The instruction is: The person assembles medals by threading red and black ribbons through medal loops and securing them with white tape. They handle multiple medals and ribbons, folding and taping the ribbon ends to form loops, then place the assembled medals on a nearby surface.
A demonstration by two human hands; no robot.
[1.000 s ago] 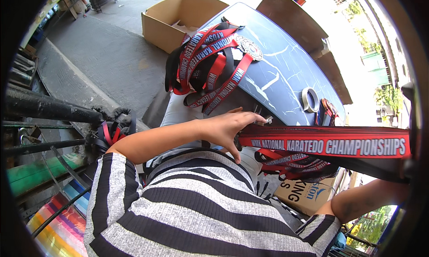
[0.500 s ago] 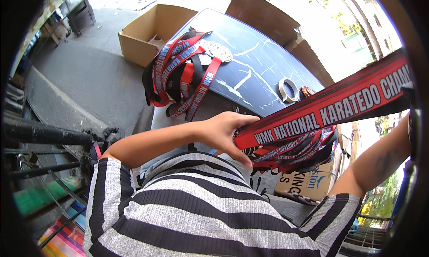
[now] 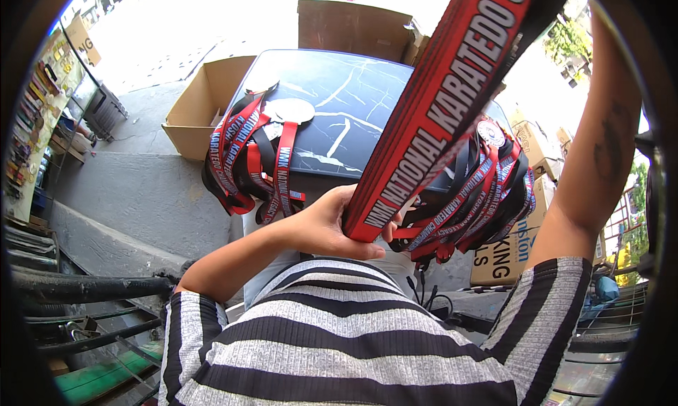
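Note:
My left hand [image 3: 326, 226] is closed round the lower end of a thick stack of red and black printed medal ribbons [image 3: 439, 116], thumb across the near side. The stack is stretched up and to the right, out of the top of the view. My right forearm [image 3: 604, 144] reaches up along the right side; its hand is out of view. Left of the stack, other medal ribbons [image 3: 244, 155] hang over the table edge, with a silvery medal [image 3: 293, 110] on top. Right of my left hand hangs another ribbon bunch [image 3: 473, 201] with a round medal [image 3: 490, 132].
A dark marbled table [image 3: 374, 134] stands in front of me. An open cardboard box [image 3: 201, 102] is at its left, and another box [image 3: 353, 35] stands behind it. Printed cartons [image 3: 494, 261] sit at the right. Black metal bars [image 3: 92, 287] run along the lower left.
The ribbon stack has swung from a shallow slant to a steep one, my right arm rising with it. The view has turned, showing more of the right-hand ribbons. My left hand keeps its hold.

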